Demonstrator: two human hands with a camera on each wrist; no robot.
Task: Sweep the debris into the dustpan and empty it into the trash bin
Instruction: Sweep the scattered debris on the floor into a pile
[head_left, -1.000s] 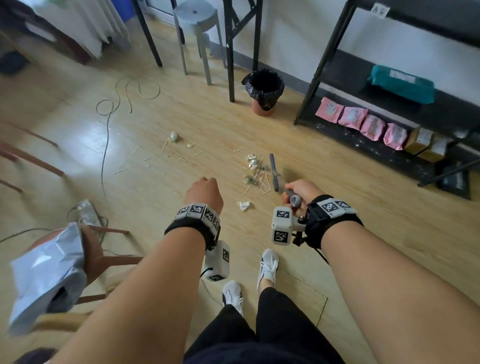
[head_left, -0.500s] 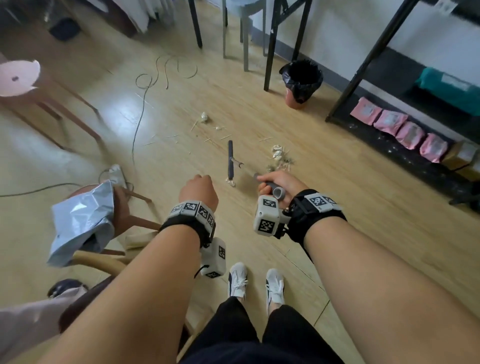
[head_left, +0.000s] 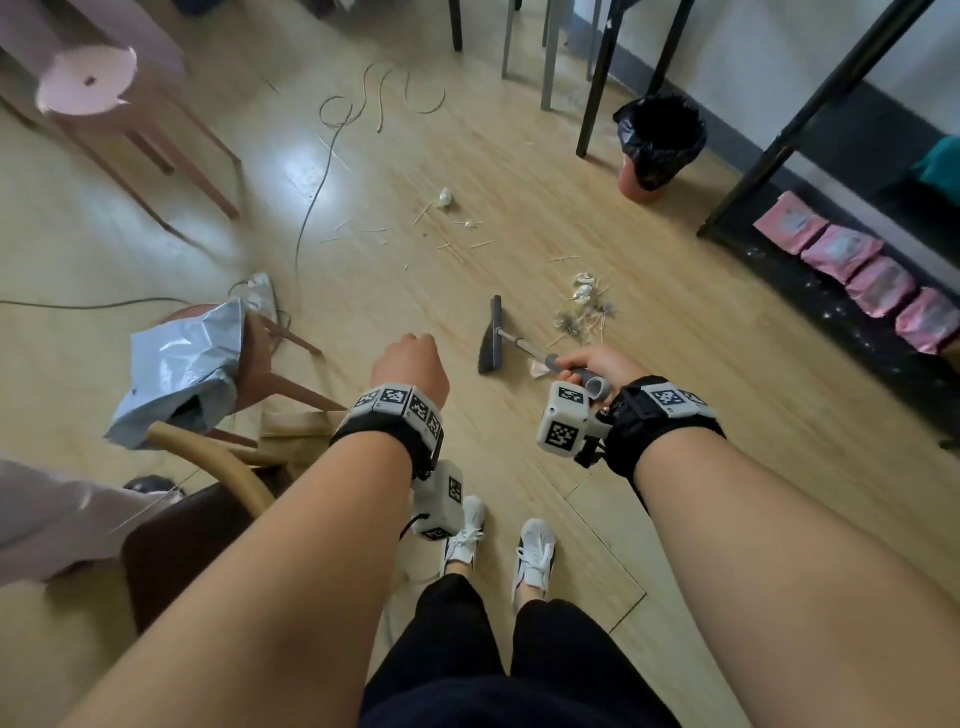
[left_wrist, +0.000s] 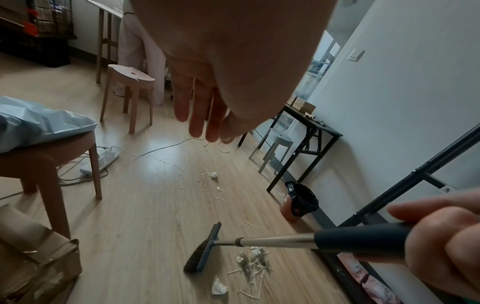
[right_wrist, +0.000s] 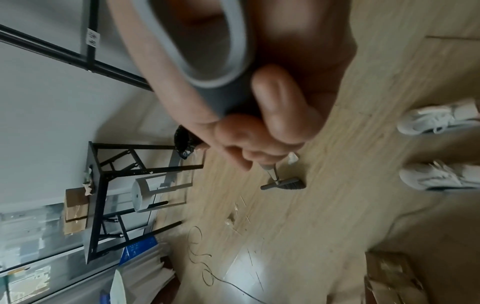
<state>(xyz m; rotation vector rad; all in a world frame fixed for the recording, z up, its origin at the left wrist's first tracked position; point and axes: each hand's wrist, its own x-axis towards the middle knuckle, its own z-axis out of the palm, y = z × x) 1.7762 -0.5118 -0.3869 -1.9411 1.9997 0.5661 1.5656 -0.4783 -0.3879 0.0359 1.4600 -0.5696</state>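
My right hand (head_left: 592, 364) grips the grey handle of a short broom (head_left: 492, 338). The broom's head (left_wrist: 205, 248) rests on the wooden floor just left of a small debris pile (head_left: 582, 312) of paper bits and sticks. A crumpled paper scrap (left_wrist: 218, 286) lies near the broom. More sticks and a paper ball (head_left: 447, 200) are scattered farther out. A trash bin (head_left: 657, 140) with a black liner stands by the wall. My left hand (head_left: 410, 369) hangs empty, and its fingers (left_wrist: 202, 115) are relaxed. No dustpan is in view.
A stool with a silver bag (head_left: 182, 364) stands at my left, a pink stool (head_left: 88, 78) farther back. A cable (head_left: 311, 182) and a power strip (left_wrist: 101, 160) lie on the floor. A black rack holds pink packets (head_left: 841, 254). A cardboard box (left_wrist: 39, 257) sits near my left.
The broom head has moved from the right side of the debris pile to its left side. My view has swung left, and my left hand has stayed empty.
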